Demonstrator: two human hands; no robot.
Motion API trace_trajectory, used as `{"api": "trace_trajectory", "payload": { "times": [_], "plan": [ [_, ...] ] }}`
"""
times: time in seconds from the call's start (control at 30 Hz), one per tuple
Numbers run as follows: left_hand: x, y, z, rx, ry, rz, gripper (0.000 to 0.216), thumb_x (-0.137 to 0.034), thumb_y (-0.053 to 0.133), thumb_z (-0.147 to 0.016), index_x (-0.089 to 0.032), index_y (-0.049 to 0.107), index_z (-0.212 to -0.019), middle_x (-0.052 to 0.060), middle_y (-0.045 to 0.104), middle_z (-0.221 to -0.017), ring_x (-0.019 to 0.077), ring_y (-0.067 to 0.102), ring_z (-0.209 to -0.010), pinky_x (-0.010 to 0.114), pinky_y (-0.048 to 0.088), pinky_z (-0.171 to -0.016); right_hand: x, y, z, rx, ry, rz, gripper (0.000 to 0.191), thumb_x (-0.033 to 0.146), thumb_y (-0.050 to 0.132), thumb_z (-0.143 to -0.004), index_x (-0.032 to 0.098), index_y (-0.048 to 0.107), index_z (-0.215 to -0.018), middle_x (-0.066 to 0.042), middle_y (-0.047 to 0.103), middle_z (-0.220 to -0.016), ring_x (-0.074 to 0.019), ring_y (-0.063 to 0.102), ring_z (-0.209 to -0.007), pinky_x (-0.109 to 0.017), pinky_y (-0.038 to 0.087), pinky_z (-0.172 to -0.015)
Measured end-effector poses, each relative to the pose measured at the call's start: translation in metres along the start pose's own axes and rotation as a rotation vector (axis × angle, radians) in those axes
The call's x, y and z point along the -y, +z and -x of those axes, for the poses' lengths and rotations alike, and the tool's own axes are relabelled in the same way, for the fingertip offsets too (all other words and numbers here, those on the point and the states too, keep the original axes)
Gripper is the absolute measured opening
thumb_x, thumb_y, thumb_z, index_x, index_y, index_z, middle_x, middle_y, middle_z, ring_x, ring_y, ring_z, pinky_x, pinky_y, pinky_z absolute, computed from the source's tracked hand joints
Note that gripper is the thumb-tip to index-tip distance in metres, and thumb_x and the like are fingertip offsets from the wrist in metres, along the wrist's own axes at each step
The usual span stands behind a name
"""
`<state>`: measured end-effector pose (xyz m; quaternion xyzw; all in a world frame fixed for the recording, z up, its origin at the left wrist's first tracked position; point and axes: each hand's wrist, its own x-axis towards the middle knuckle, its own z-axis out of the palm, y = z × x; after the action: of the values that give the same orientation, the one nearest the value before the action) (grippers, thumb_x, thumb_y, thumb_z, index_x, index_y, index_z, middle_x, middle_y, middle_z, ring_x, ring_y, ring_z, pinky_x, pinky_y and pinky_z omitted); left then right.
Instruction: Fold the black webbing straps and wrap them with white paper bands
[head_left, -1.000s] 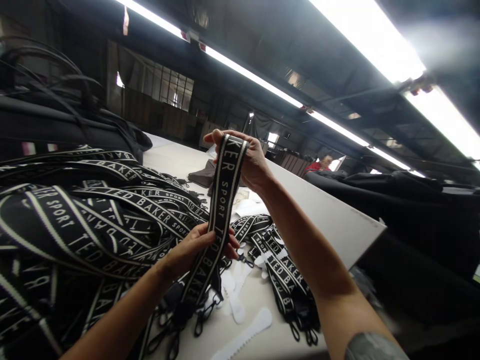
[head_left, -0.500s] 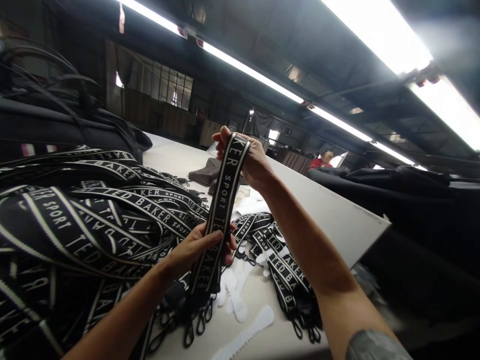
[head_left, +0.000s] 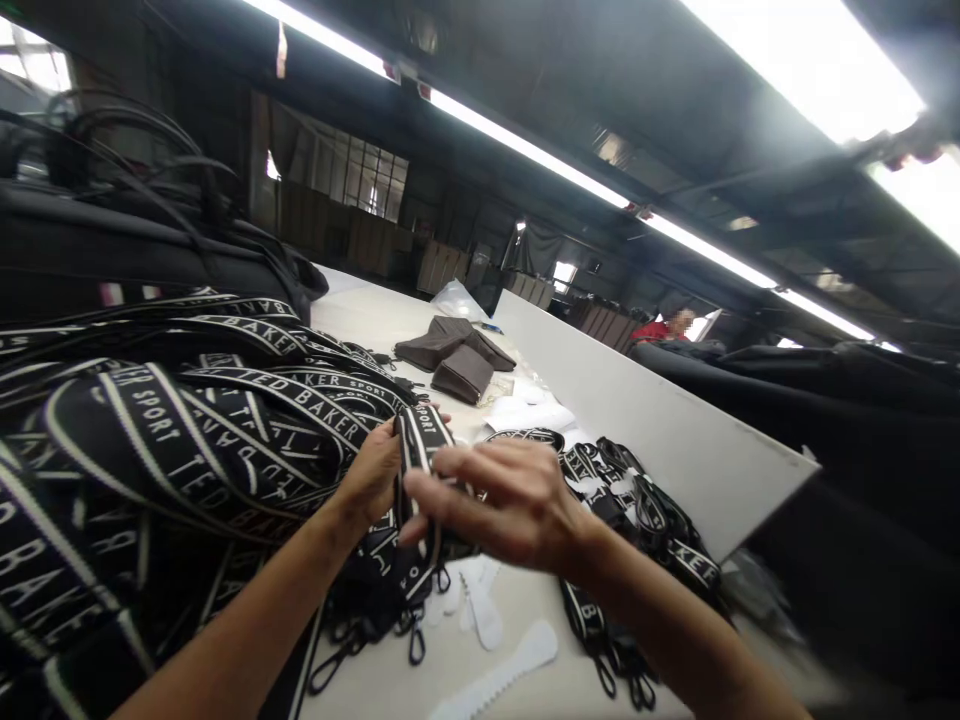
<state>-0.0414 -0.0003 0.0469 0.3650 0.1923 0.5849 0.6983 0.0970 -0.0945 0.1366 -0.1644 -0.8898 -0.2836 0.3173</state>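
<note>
Held strap: a long black flat woven band with white edge stripes and white lettering [head_left: 424,432], looped over in front of the worker, above the worktop [head_left: 360,300].
Left hand: the left hand [head_left: 377,465] is clamped on the strap near its upper bend.
Right hand: the right hand [head_left: 510,500], blurred, reaches its fingers across the strap's face; whether they close on it cannot be told.
Handling: probably light, pliant and hard to damage; the weave should give good friction, though stacked layers may slide.
Hold: best taken flat across the width near the bend, thumb on the face, fingers behind.
Strap ends: small dark looped clips [head_left: 417,645] hang below; likely to snag.
Left heap: matching black-and-white straps [head_left: 262,420], curled and overlapping.
Right bundle: similar lettered straps [head_left: 694,563], partly behind the right forearm.
White pieces: flat, pale strips with serrated edges [head_left: 517,668], seemingly thin.
Brown pieces: soft-looking, dark brown folded items [head_left: 463,373], matte and creased.
</note>
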Motion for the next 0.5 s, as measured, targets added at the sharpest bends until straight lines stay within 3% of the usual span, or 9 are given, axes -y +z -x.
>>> {"api": "trace_trajectory", "payload": {
  "times": [0.1, 0.2, 0.3, 0.37, 0.5],
  "plan": [
    [-0.007, 0.001, -0.003, -0.075, 0.048, 0.085, 0.026, -0.009, 0.069, -0.078, -0.012, 0.068, -0.104, 0.011, 0.073, -0.101, 0.0164, 0.071, -0.083, 0.024, 0.059, -0.077, 0.026, 0.024, 0.043, 0.139, -0.023, 0.015, 0.019, 0.018, 0.057, -0.094, 0.016, 0.062, -0.112, -0.003, 0.067, -0.096, -0.0101, 0.051, -0.063, -0.025, 0.041, -0.049],
    [-0.01, 0.001, -0.004, -0.099, 0.11, 0.069, 0.029, -0.003, 0.068, -0.074, -0.009, 0.069, -0.102, 0.013, 0.073, -0.1, 0.0155, 0.072, -0.079, 0.023, 0.059, -0.077, 0.034, 0.039, 0.073, 0.278, 0.117, -0.116, 0.032, 0.007, 0.044, -0.094, 0.02, 0.061, -0.117, -0.007, 0.062, -0.12, -0.0149, 0.059, -0.085, -0.028, 0.051, -0.063],
    [-0.012, -0.001, -0.002, -0.048, 0.174, -0.03, 0.033, -0.01, 0.074, -0.074, -0.011, 0.069, -0.106, 0.012, 0.073, -0.104, 0.0153, 0.072, -0.081, 0.022, 0.059, -0.077, 0.027, 0.043, 0.082, 0.06, 0.444, -0.323, 0.041, 0.005, 0.038, -0.095, 0.023, 0.06, -0.124, -0.009, 0.059, -0.124, -0.0185, 0.058, -0.105, -0.034, 0.054, -0.083],
    [-0.013, 0.0, 0.001, -0.003, 0.199, -0.085, 0.036, -0.017, 0.077, -0.075, -0.012, 0.068, -0.109, 0.011, 0.073, -0.106, 0.0158, 0.072, -0.082, 0.023, 0.059, -0.077, 0.018, 0.046, 0.077, -0.123, 0.717, -0.488, 0.033, 0.015, 0.045, -0.097, 0.022, 0.061, -0.124, -0.009, 0.062, -0.116, -0.0188, 0.06, -0.105, -0.035, 0.053, -0.088],
    [-0.013, 0.002, 0.006, 0.035, 0.224, -0.185, 0.04, -0.025, 0.078, -0.075, -0.014, 0.067, -0.112, 0.01, 0.073, -0.103, 0.0178, 0.071, -0.081, 0.026, 0.06, -0.075, 0.008, 0.071, 0.065, -0.161, 1.082, -0.985, 0.029, 0.043, 0.063, -0.089, 0.019, 0.07, -0.105, -0.006, 0.069, -0.097, -0.0187, 0.064, -0.089, -0.032, 0.052, -0.082]
  ]
}}
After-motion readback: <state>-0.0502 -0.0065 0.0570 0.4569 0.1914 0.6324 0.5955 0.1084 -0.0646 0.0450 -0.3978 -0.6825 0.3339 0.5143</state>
